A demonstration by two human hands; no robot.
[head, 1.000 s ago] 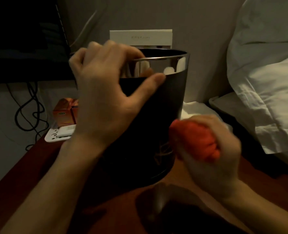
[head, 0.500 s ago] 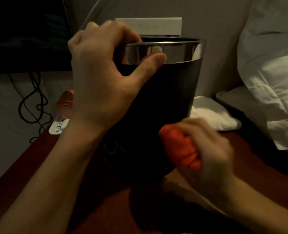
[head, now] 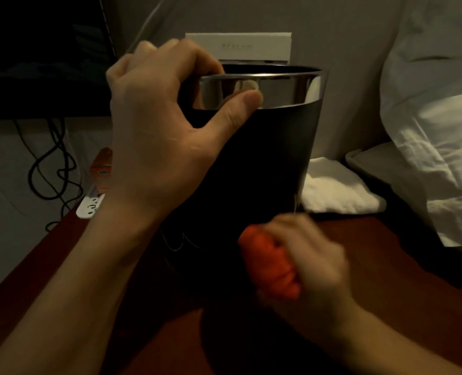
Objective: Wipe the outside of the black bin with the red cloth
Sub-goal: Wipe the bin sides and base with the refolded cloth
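Head view puts the bin [head: 256, 163] at the centre of the frame, upright on the counter [head: 386, 253], its long axis running straight up toward the shiny rim band at the top. My left hand [head: 165, 125] sits at the upper left of the bin: fingers curled over the rim and down inside, thumb pressed flat against the metal band on the outside, a firm grip that I judge is there to steady the bin. My right hand [head: 313, 269] is low and right of centre, closed tight around the cloth [head: 270, 269], which is bunched into a wad that sticks out toward the bin. The wad lies at the bin's lower right flank, just beside the dark wall; the blur and the gloom keep me from telling whether it touches.

What the next stroke turns on, as I read it: the bin's wall lies up and to the left of the cloth, so the right hand is the nearer one for wiping, and the unwiped height runs upward along the bin's axis toward the rim.
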